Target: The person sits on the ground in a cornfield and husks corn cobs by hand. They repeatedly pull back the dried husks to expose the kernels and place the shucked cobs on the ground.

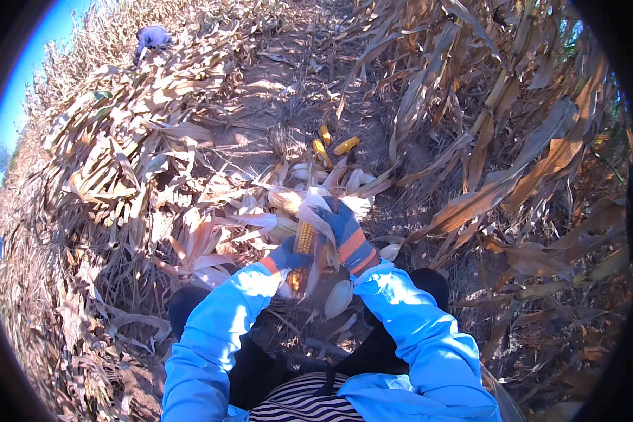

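Between my hands is an ear of yellow corn [305, 238], its kernels partly bare and a pale husk still around one side. My left hand [289, 255], in a dark glove with an orange band, grips the ear around its lower half. In a striped grey and orange glove, my right hand [347, 227] holds the peeled-back corn husk [316, 208] near the ear's upper end. The right fingertips are partly hidden by the husk. Loose pale husks [285, 200] lie on the ground just beyond my hands.
Three husked corn ears [346, 146] lie on the soil ahead. Dry corn stalks stand on the right [485, 132], their leaves hanging toward me. Flattened stalks [121, 147] are heaped at the left. Farther off at the upper left, a person [154, 38] bends among the stalks.
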